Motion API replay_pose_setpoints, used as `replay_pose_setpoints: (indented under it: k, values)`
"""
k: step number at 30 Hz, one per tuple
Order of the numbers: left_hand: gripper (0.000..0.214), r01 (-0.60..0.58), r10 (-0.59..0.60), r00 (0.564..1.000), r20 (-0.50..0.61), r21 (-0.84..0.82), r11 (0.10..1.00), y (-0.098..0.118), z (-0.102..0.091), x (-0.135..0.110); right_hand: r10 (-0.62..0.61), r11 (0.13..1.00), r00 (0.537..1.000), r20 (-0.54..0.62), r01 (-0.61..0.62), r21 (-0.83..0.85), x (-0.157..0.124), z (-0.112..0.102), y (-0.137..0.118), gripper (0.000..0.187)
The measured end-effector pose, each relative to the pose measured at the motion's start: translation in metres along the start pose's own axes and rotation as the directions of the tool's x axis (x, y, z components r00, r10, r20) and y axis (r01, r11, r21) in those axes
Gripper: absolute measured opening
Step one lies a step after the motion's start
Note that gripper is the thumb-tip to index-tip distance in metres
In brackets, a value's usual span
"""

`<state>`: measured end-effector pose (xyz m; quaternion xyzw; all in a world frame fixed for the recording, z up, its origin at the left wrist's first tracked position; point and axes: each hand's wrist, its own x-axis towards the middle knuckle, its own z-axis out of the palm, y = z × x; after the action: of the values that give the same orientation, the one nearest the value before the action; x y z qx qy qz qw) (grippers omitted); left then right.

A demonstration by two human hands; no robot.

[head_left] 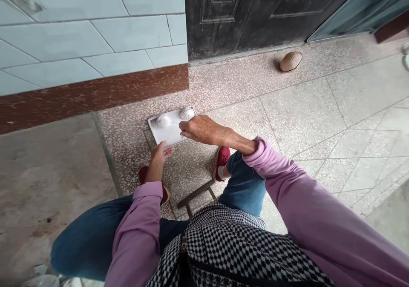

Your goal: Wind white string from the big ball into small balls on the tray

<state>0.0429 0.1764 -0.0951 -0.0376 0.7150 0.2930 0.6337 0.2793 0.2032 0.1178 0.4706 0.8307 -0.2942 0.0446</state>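
A white flat tray [174, 134] lies on the speckled floor in front of my feet. Two white fluffy lumps [164, 120] [187, 113] rest on its far edge. My right hand [200, 129] reaches over the tray's right side, fingers curled downward at its surface; whether anything is in them is hidden. My left hand [160, 153] is at the tray's near left corner, fingers loosely bent and apart, holding nothing I can see. Both arms wear lilac sleeves.
I sit low, knees apart in blue jeans, red shoes [221, 162] on the floor, a wooden stool leg [195, 195] between them. A tiled wall with red skirting [96, 95] is ahead, a dark door [249, 14] beyond. A small ball [290, 61] lies by the door.
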Motion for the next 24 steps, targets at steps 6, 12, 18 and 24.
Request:
replay_pose_setpoints:
  k: [6,12,18,24]
  values:
    - [0.017,-0.205,0.192,0.953,0.232,0.033,0.978,0.038,0.050,-0.047,0.028,0.924,0.972,-0.232,0.063,0.377,0.024,0.001,0.021,0.023]
    - [0.020,-0.504,0.401,0.687,0.605,0.000,0.864,0.103,0.055,-0.118,0.205,0.307,0.945,-0.254,0.185,0.934,0.040,-0.006,0.029,0.014]
    - [0.037,-0.613,0.383,0.538,0.751,0.036,0.789,0.125,0.035,-0.151,0.274,0.064,0.936,-0.223,0.214,0.975,0.030,-0.009,0.010,0.025]
    - [0.024,-0.573,0.362,0.587,0.724,0.056,0.817,0.096,0.043,-0.150,0.328,0.089,0.907,-0.266,0.250,0.964,0.030,-0.011,-0.007,0.012]
